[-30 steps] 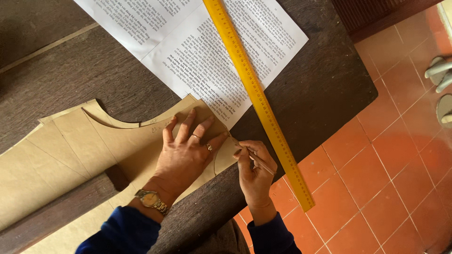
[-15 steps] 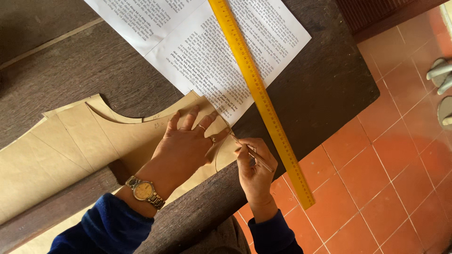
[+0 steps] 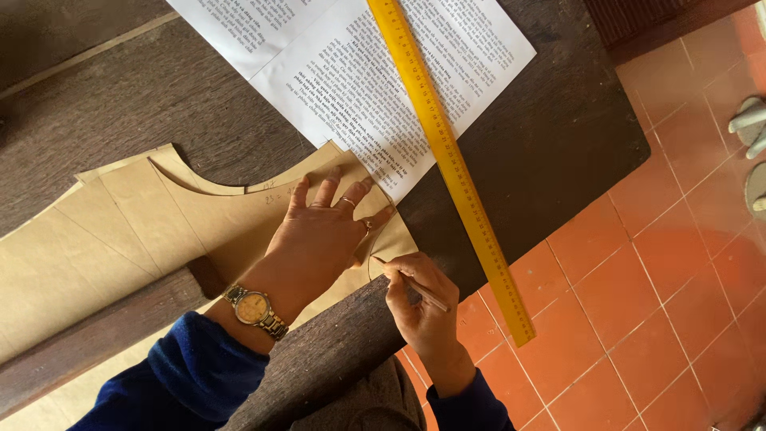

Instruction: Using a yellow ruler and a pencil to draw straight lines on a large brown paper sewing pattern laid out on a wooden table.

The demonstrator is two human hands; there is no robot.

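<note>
Change since earlier: Both hands had shifted only a little; the left hand had slid slightly along the paper toward the table's near edge, and the pencil tip had moved onto the pattern's corner.
Left hand: the left hand [image 3: 323, 239] lay flat, fingers spread, pressing down on the tan kraft-paper pattern piece [image 3: 152, 231]; it gripped nothing. A ring showed on one finger.
Wrist: a gold-faced metal wristwatch [image 3: 254, 309] sat above a dark blue sleeve [image 3: 199, 371].
Right hand: the right hand [image 3: 419, 299] was closed around a thin brown pencil [image 3: 411, 283], its tip touching the pattern's corner just beside the left thumb.
Pattern piece: it lay across the near left part of the dark wooden table [image 3: 542, 136], with a curved cut-out along its far edge and its right corner at the table's near edge.
Ruler: a long yellow straight ruler [image 3: 447, 160] ran diagonally from the far edge, over the table's near right edge, its end hanging above the floor.
Printed sheets: white printed paper sheets [image 3: 359, 72] lay at the far side, under the ruler, touching the pattern's tip.
Floor: orange-red square floor tiles [image 3: 638, 303] showed to the right.
</note>
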